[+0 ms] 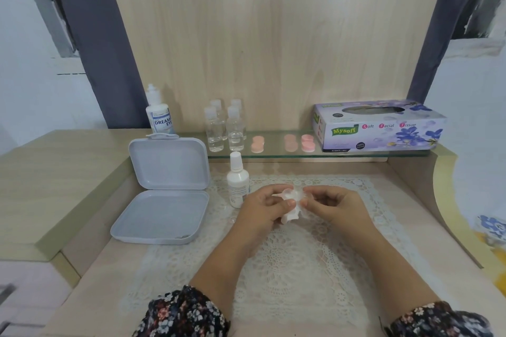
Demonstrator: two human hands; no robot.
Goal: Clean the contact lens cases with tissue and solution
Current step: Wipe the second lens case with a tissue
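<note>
A: Where is the lens case, next to the fingers?

B: The clear lens case point(293, 194) sits between both hands, held above the lace mat point(287, 262). The left hand point(262, 209) has its fingers curled round the case's left part, thumb tip pressed by the round cup. The right hand point(332, 206) pinches a bit of white tissue point(291, 216) against the case's right side, fingers curled in together.

A: And what lies around them?

B: A pale wooden desk point(82, 290) with the mat on it. Just left of the left hand stands a small white spray bottle point(237, 180). Further left an open grey box point(164, 189) rests with its lid leaning upright. Behind runs a glass shelf point(273, 154) carrying 4 small clear bottles point(226, 128), 3 pink lens cases point(284, 143) and a purple tissue box point(380, 126). A larger solution bottle point(158, 112) stands at the shelf's left end, behind the grey lid. A wooden panel point(260, 49) rises at the back, with dark posts on both sides.

A: Anything you cannot make out?

B: The held case is nearly colourless and partly covered by fingers, so its full shape is unclear, and where tissue ends and plastic begins is hard to tell. The solution bottle's label is cut off by the lid. Floral sleeves point(180, 312) run out of the bottom edge.
</note>
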